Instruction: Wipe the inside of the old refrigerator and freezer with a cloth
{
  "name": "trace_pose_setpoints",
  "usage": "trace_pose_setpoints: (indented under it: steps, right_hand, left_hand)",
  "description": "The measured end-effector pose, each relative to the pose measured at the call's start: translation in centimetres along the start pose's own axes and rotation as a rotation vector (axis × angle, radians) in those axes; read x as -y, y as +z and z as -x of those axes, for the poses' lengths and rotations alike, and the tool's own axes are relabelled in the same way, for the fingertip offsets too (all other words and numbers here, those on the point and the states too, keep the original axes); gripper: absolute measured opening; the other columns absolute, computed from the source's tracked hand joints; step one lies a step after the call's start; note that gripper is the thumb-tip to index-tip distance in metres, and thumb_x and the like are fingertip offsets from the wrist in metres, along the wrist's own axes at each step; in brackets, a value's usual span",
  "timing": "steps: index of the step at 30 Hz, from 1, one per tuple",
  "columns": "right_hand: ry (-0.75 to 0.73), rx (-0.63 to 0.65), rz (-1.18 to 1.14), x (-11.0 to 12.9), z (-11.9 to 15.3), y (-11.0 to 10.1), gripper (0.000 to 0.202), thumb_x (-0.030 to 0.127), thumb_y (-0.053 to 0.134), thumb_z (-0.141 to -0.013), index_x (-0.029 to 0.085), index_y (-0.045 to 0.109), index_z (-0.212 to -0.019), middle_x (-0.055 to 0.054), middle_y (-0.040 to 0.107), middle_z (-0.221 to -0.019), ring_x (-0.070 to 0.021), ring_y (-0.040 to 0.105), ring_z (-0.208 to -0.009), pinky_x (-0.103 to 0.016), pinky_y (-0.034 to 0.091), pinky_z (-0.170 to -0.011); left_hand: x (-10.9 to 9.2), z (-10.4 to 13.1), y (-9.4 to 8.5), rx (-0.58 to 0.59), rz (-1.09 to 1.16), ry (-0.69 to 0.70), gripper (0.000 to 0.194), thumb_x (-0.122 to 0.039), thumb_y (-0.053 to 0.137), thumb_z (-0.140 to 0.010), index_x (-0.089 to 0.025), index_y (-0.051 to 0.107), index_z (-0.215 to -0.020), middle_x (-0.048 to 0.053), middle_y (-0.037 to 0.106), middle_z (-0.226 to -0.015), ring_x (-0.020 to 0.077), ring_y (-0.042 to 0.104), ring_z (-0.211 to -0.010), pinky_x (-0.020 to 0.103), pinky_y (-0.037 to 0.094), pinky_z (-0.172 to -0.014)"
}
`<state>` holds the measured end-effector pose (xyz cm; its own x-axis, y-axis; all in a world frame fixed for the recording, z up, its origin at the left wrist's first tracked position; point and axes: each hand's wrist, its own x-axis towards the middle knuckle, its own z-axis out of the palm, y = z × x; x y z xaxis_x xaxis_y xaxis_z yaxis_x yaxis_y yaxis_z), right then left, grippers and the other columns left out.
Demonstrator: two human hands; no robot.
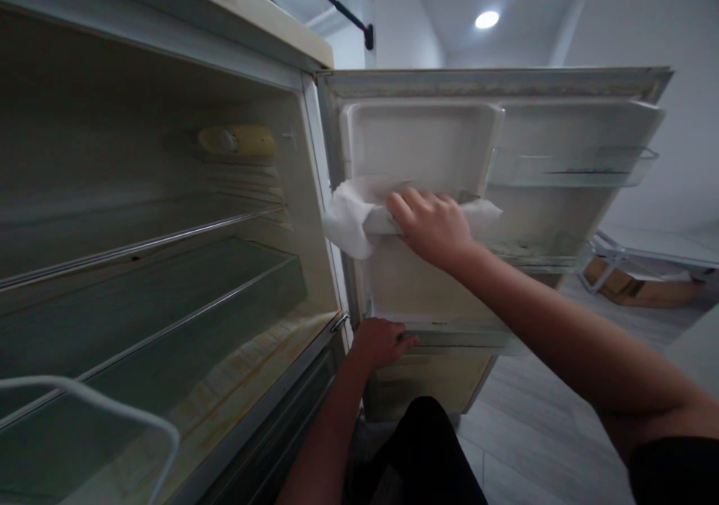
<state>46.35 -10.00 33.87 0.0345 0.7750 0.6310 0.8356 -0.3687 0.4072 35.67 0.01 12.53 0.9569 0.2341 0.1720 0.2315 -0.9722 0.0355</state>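
Note:
My right hand [431,224] grips a white cloth or paper wipe [353,216], pressing it against a ledge on the inside of the open fridge door [421,141]. Its loose end bunches to the left, near the hinge side, and a bit sticks out right of the hand. Lower down, my left hand [383,342] rests at the door's lower shelf rail [449,340]. Its fingers are curled towards the rail, partly hidden, with the thumb side apart. Dark grime marks the door's shelves and seal.
Left stands the fridge interior with glass shelves [168,303] and a yellowish lamp housing [239,141]. A white cable or tube [112,407] curves at lower left. Clear door bins [567,168] sit on the right. Behind are a cardboard box [645,288] and metal frame on grey floor.

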Motion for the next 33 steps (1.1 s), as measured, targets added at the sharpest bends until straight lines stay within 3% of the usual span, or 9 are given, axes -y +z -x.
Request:
trace_pose_setpoints:
  steps: [5,9,13,20,24,28,33]
  right_hand:
    - [0.068,0.006,0.05,-4.2,2.8,0.9,0.025,0.024,0.047,-0.092,0.017,0.06,-0.113,-0.014,0.062,-0.107,-0.027,0.053,-0.097,-0.036,0.036,-0.082]
    - [0.066,-0.018,0.086,-5.3,3.5,1.8,0.025,0.021,0.044,-0.094,0.016,0.061,-0.111,-0.015,0.061,-0.108,-0.0282,0.05,-0.099,-0.039,0.035,-0.085]
    - [0.063,-0.051,0.076,-3.4,2.3,2.2,0.029,0.018,0.036,-0.098,0.016,0.059,-0.114,-0.016,0.06,-0.109,-0.0279,0.05,-0.098,-0.039,0.034,-0.083]
    - [-0.026,-0.117,0.028,2.9,-1.9,2.1,0.034,0.015,0.025,-0.101,0.017,0.056,-0.116,-0.015,0.059,-0.11,-0.027,0.051,-0.098,-0.037,0.033,-0.079]
    - [-0.019,-0.137,0.002,4.1,-2.6,2.0,0.033,0.016,0.026,-0.102,0.018,0.055,-0.117,-0.015,0.059,-0.111,-0.0264,0.051,-0.098,-0.036,0.033,-0.079]
    - [-0.052,-0.123,0.028,2.5,-1.1,1.8,0.032,0.018,0.03,-0.102,0.019,0.053,-0.124,-0.015,0.059,-0.113,-0.0262,0.05,-0.1,-0.036,0.032,-0.081]
    - [0.034,-0.132,0.11,-1.8,2.5,2.2,0.036,0.019,0.03,-0.1,0.019,0.055,-0.126,-0.015,0.06,-0.108,-0.0273,0.049,-0.097,-0.039,0.033,-0.083]
  left_hand:
    - [-0.2,-0.3,0.3,-0.028,0.015,0.009,0.068,-0.071,0.025,-0.094,-0.022,0.072,-0.086,0.01,0.074,-0.079,0.0284,0.071,-0.081,0.035,0.047,-0.07]
    - [-0.3,-0.6,0.6,-0.064,0.018,0.017,0.069,-0.07,0.025,-0.094,-0.021,0.073,-0.086,0.011,0.073,-0.077,0.0286,0.071,-0.079,0.036,0.047,-0.07]
    - [-0.5,-0.8,0.7,-0.066,0.014,0.02,0.068,-0.069,0.025,-0.095,-0.021,0.073,-0.087,0.011,0.073,-0.077,0.0294,0.071,-0.078,0.037,0.047,-0.069]
    - [-0.8,-1.0,0.2,-0.012,0.01,-0.022,0.067,-0.069,0.027,-0.094,-0.022,0.074,-0.091,0.012,0.075,-0.082,0.0303,0.071,-0.082,0.038,0.048,-0.073]
    - [-0.6,-0.6,-0.1,0.01,0.003,-0.02,0.069,-0.072,0.025,-0.093,-0.023,0.073,-0.093,0.012,0.075,-0.083,0.0301,0.071,-0.084,0.038,0.048,-0.074]
    - [-0.3,-0.2,0.0,-0.004,0.007,-0.008,0.066,-0.072,0.027,-0.093,-0.024,0.073,-0.089,0.01,0.075,-0.083,0.0282,0.071,-0.084,0.036,0.047,-0.074]
    - [-0.2,-0.1,0.1,-0.008,0.01,0.0,0.066,-0.07,0.027,-0.094,-0.023,0.072,-0.089,0.011,0.074,-0.081,0.0283,0.071,-0.084,0.036,0.047,-0.074]
